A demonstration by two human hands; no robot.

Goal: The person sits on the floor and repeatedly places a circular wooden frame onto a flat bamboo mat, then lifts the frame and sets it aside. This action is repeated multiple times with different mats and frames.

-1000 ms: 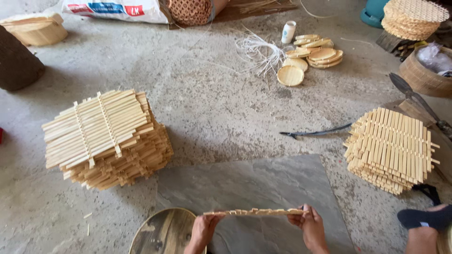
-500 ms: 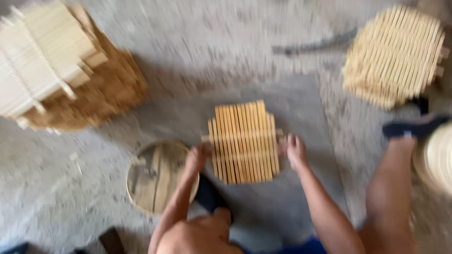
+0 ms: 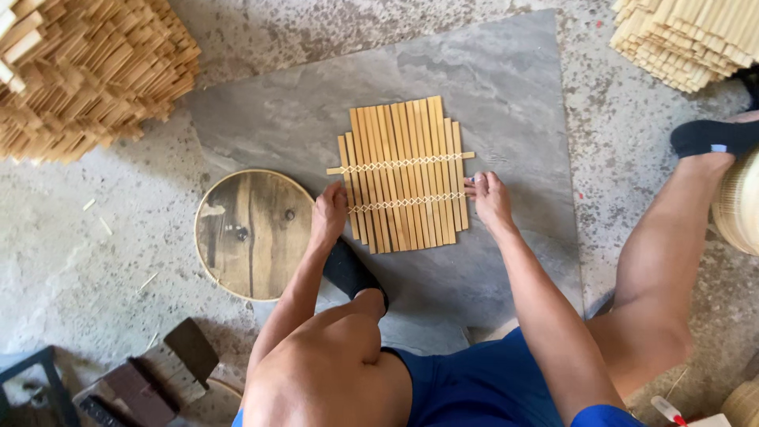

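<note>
A small mat of parallel bamboo slats (image 3: 405, 170), bound by two crosswise strips with pale lacing, lies flat on a grey stone slab (image 3: 506, 87). My left hand (image 3: 329, 213) rests on the mat's left edge near the lower lacing. Against the mat's right edge, my right hand (image 3: 489, 198) presses with its fingers on the lower strip. Both hands grip the mat's sides.
A round wooden disc (image 3: 253, 233) lies left of the mat. A tall pile of bamboo slat mats (image 3: 87, 71) stands at the upper left, another pile (image 3: 688, 39) at the upper right. My legs and dark-socked feet flank the slab. Dark wooden blocks (image 3: 150, 379) sit lower left.
The mat, held edge-on in the air a second ago, now lies flat on the slab. My view has tilted down and drawn closer; both hands stay at its sides.
</note>
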